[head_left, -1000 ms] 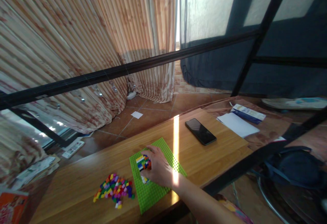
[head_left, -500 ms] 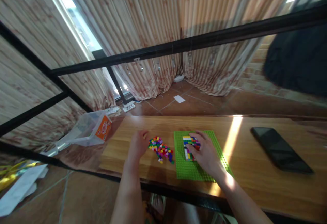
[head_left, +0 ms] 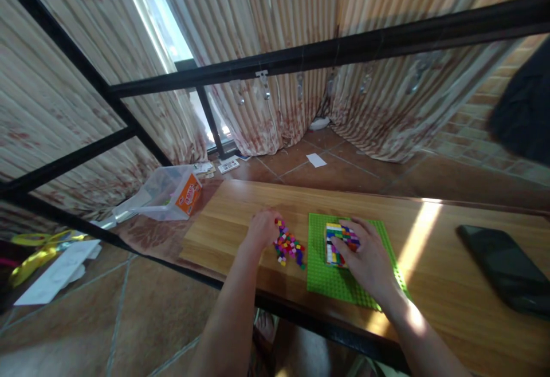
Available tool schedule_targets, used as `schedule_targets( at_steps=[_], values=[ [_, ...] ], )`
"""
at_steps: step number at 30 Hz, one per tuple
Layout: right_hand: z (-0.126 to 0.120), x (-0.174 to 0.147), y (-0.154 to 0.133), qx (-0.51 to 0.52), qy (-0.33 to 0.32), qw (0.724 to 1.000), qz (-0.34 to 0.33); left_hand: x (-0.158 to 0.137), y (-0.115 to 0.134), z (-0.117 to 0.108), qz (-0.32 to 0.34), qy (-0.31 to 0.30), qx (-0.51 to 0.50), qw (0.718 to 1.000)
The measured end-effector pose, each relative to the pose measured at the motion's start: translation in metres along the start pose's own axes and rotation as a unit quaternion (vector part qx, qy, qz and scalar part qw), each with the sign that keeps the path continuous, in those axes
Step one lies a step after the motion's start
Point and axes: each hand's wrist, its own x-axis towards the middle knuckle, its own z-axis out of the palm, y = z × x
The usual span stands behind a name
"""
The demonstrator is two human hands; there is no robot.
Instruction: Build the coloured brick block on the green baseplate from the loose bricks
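Observation:
A loose pile of tiny coloured toy bricks (head_left: 289,245) lies on the wooden table. My left hand (head_left: 261,229) is at the pile's left edge with its fingers curled in; whether a brick is between the fingertips is hidden. On a green studded baseplate (head_left: 320,277) sits a rectangular block of toy bricks (head_left: 333,256), in rows of white, yellow, green, blue and other colours. My right hand (head_left: 368,256) rests over the block's right side. Its thumb lies across the top and its fingers bend round the far right corner, covering part of it.
A dark phone (head_left: 505,265) lies on the table (head_left: 223,222) at the right. A clear plastic bin (head_left: 165,193) with an orange label stands beyond the left end. Black metal bars (head_left: 292,59) cross in front of curtains (head_left: 275,10). White paper (head_left: 316,160) lies on the floor.
The view has shifted, so the table and both hands appear farther right. My left hand has come closer to the loose bricks, over their left edge. My right hand stays on the block.

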Motion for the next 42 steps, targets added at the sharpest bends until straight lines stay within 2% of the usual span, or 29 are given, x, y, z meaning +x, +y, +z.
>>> schedule_targets(
  at_steps=[10, 16, 19, 21, 24, 27, 30, 35, 42],
  values=[
    [0.000, -0.001, 0.000, 0.003, 0.002, 1.000, 0.000, -0.003, 0.002, 0.001, -0.010, 0.018, 0.005, 1.000],
    [0.000, -0.001, 0.001, 0.017, 0.010, 1.000, -0.004, -0.005, 0.002, -0.006, 0.006, 0.027, -0.004, 1.000],
    [-0.004, 0.000, -0.005, 0.053, 0.040, 0.998, -0.019, -0.008, 0.006, -0.011, 0.049, 0.034, -0.089, 0.994],
    [-0.008, 0.000, -0.011, 0.086, 0.075, 0.993, -0.035, -0.012, 0.015, -0.011, 0.095, 0.029, -0.216, 0.971],
    [-0.014, -0.001, -0.024, 0.127, 0.097, 0.985, -0.063, -0.020, 0.037, -0.007, 0.140, 0.014, -0.388, 0.911],
    [-0.015, -0.002, -0.034, 0.159, 0.055, 0.983, -0.076, -0.027, 0.061, -0.001, 0.149, 0.007, -0.494, 0.856],
    [-0.013, -0.003, -0.038, 0.200, 0.021, 0.978, -0.062, -0.030, 0.076, 0.002, 0.152, 0.004, -0.533, 0.832],
    [-0.013, -0.002, -0.037, 0.293, -0.009, 0.956, -0.030, -0.031, 0.079, -0.001, 0.163, 0.017, -0.524, 0.836],
    [-0.018, 0.002, -0.033, 0.321, -0.031, 0.947, -0.008, -0.031, 0.076, -0.003, 0.172, 0.014, -0.487, 0.856]
  ],
)
